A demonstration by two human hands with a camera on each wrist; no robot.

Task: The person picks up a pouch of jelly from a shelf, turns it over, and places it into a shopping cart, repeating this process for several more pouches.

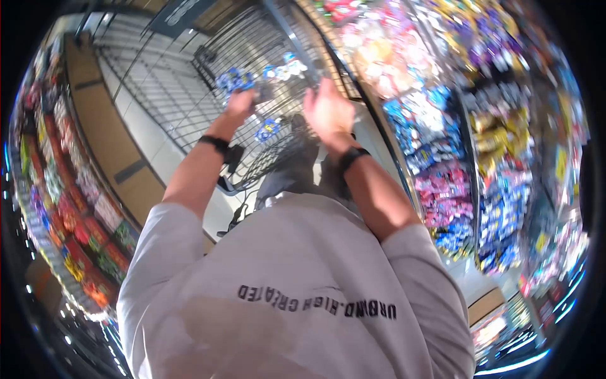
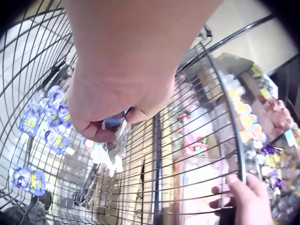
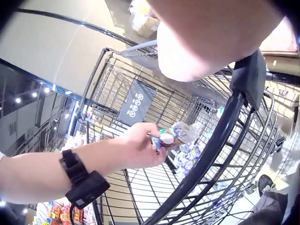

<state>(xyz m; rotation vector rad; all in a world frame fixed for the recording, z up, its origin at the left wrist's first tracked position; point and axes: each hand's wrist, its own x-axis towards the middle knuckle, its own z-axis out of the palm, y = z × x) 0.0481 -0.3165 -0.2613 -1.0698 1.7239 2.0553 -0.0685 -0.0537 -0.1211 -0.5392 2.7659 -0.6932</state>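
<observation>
My left hand (image 1: pixel 240 104) reaches down into a black wire shopping cart (image 2: pixel 145 187). Its fingers and thumb pinch a small shiny packet (image 3: pixel 185 132), whose pale crinkled end shows below the fingertips in the left wrist view. Blue-and-white packets (image 2: pixel 54 110) lie clustered in the basket, and a single blue packet (image 2: pixel 29 180) lies apart from them. On the cart's side rim, my right hand (image 1: pixel 331 110) has its fingers (image 2: pixel 222 199) curled over the top wire. The right wrist view cuts off most of that hand at the top.
Racks of bright bagged goods (image 1: pixel 442 170) stand close on my right. A lower shelf of packets (image 1: pixel 72 202) with a brown ledge (image 1: pixel 113 132) runs along the left. The cart's handlebar (image 3: pixel 206 157) crosses in front of my body, and a grey sign (image 3: pixel 136 103) hangs on its wire side.
</observation>
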